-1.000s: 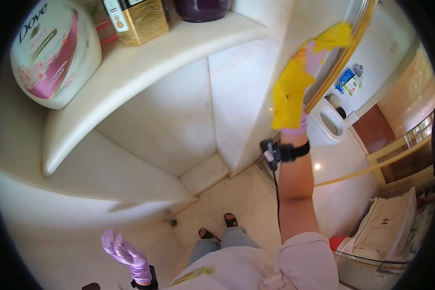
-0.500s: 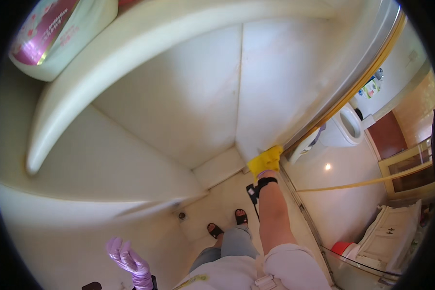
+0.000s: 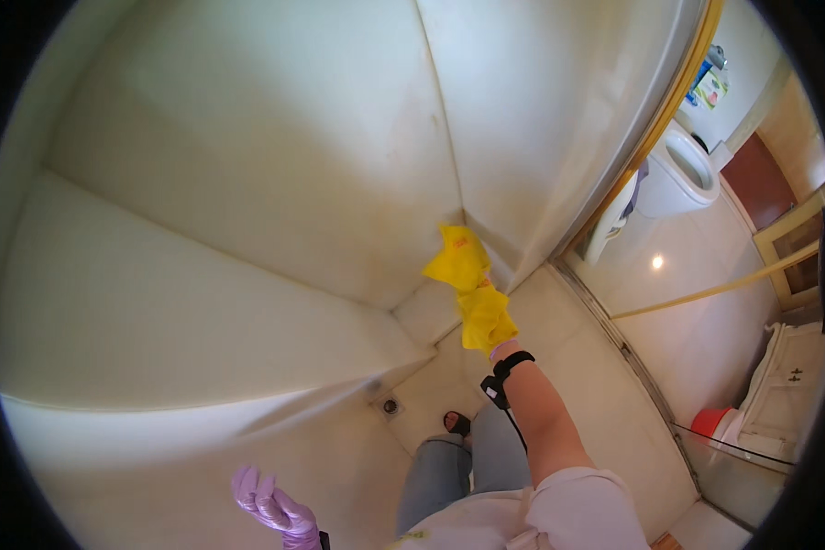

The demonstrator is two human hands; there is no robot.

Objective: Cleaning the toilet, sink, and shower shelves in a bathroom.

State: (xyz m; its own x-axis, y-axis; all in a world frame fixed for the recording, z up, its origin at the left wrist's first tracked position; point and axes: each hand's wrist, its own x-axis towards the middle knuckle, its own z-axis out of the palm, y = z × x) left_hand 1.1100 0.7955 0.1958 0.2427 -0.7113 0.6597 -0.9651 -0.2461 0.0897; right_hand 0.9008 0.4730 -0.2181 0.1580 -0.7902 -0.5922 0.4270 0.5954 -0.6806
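Observation:
A yellow cloth [image 3: 458, 258] with small red print is bunched over and around my right hand [image 3: 488, 319], whose fingers are mostly hidden. With that arm stretched forward, the cloth is at the low corner where the pale wall panels [image 3: 339, 183] meet. A strip of purple glove shows at the wrist, above a black strap [image 3: 509, 365]. At the lower left my left hand [image 3: 273, 500], in a shiny purple glove, hangs apart from everything. Its fingers are slightly curled and spread, holding nothing.
A gold-edged glass screen and its floor track [image 3: 625, 348] run along the right. Beyond it are a white toilet [image 3: 678, 174], a white cabinet [image 3: 784, 380] and a red basin [image 3: 710, 422]. A floor drain [image 3: 390, 406] lies near my sandalled foot [image 3: 456, 423].
My right hand and the cloth have shifted from beside the glass track to the wall corner. The view has moved; the white rounded ledge and the bottle have left it.

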